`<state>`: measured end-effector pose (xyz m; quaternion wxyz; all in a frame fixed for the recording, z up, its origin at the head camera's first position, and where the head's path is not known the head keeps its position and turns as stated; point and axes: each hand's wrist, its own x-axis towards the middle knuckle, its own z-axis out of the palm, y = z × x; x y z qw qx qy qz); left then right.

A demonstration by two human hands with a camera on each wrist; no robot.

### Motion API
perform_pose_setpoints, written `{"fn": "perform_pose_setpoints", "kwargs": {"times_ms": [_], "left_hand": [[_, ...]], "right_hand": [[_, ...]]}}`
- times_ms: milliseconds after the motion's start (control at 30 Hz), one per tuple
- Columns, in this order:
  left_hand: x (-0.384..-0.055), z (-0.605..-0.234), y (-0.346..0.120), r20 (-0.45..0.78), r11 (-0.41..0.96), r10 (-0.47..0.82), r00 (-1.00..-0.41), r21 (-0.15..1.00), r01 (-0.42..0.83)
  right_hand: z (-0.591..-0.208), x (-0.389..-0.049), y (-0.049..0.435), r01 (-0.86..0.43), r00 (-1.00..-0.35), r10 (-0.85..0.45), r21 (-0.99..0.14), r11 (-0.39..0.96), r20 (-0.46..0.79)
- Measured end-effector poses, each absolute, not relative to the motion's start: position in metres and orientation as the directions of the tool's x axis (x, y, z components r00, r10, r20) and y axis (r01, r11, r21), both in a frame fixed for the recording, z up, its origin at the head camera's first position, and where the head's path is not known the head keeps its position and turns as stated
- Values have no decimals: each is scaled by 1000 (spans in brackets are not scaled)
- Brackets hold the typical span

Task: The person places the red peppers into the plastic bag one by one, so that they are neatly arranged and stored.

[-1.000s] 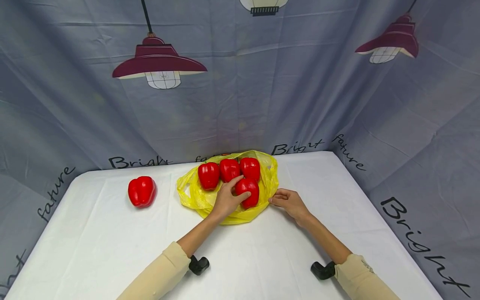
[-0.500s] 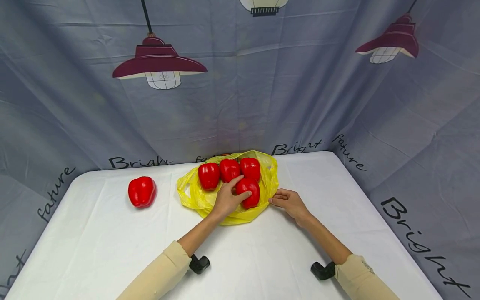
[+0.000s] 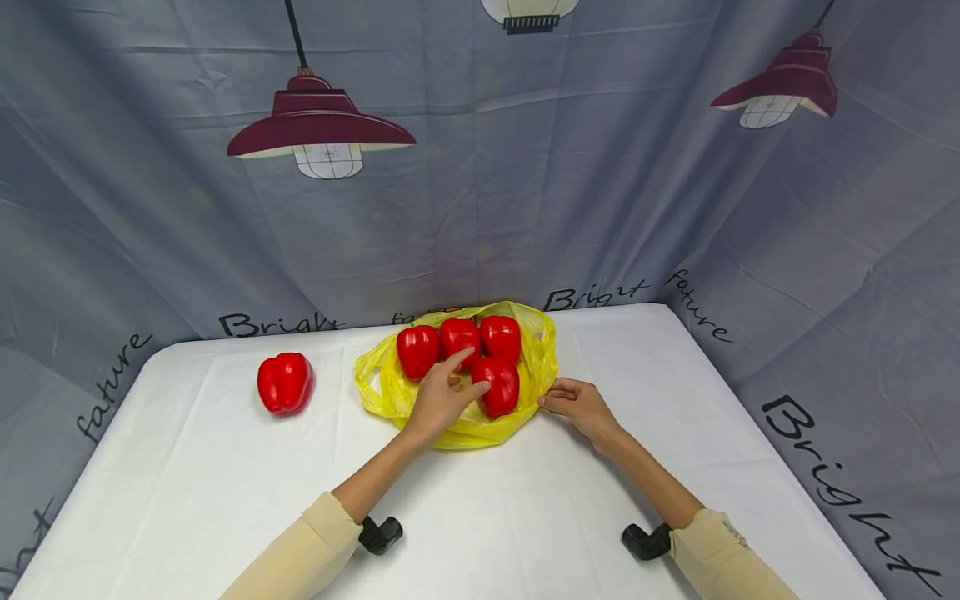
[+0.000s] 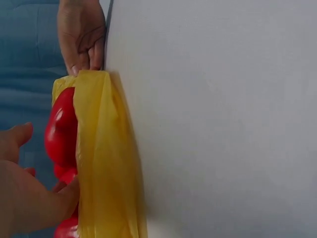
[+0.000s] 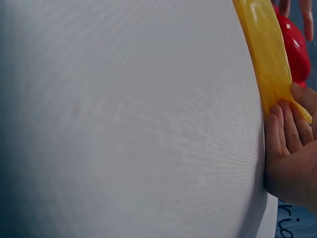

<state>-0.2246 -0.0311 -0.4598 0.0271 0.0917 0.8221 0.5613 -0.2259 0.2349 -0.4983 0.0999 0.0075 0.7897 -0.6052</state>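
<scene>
A yellow plastic bag (image 3: 534,379) lies spread open on the table, with several red bell peppers in it. Three of these, including the left one (image 3: 417,352), sit in a row at the back. The front bell pepper (image 3: 501,388) is beside my left hand (image 3: 437,402), whose fingers are spread loosely and grip nothing. In the left wrist view that hand's thumb is close to the bag's upright wall (image 4: 106,163). My right hand (image 3: 579,406) pinches the bag's right edge between thumb and fingers, as the right wrist view also shows at the yellow film (image 5: 272,59).
Another red bell pepper (image 3: 285,383) lies on the white-covered table (image 3: 510,517), left of the bag. Behind the table hangs a grey-blue curtain (image 3: 480,225) printed with lamps and lettering. Black mounts (image 3: 382,535) stick out at both sleeves.
My left hand has let go of the front bell pepper and drawn back a little to the left. The right hand keeps its hold on the bag.
</scene>
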Motion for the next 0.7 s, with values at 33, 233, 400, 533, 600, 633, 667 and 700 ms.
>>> {"fn": "perform_pose_setpoints", "kwargs": {"times_ms": [33,233,400,533,600,633,667,700], "left_hand": [[-224,-458,-35,62,349,182,-981,929,124],[-220,-448,-69,103,352,157,-982,923,153],[-218,-437,-104,113,373,100,-989,917,143],[-215,-424,-135,126,392,41,-991,910,132],[-214,-417,-151,147,419,9,-989,898,137],[-213,-414,-159,169,445,-7,-986,883,148],[-213,-411,-167,191,470,-26,-981,869,156],[-212,-409,-175,209,505,-45,-977,849,159]], "right_hand": [[-498,-226,235,131,-980,-110,-954,268,-166],[-498,-226,235,135,-980,-107,-955,265,-168],[-498,-225,234,136,-980,-107,-956,258,-169],[-488,-220,233,128,-978,-124,-956,264,-165],[-477,-216,230,130,-977,-132,-956,264,-169],[-472,-213,228,132,-976,-134,-956,263,-172],[-467,-211,227,137,-975,-134,-956,260,-176],[-461,-209,225,139,-974,-138,-956,258,-179]]}}
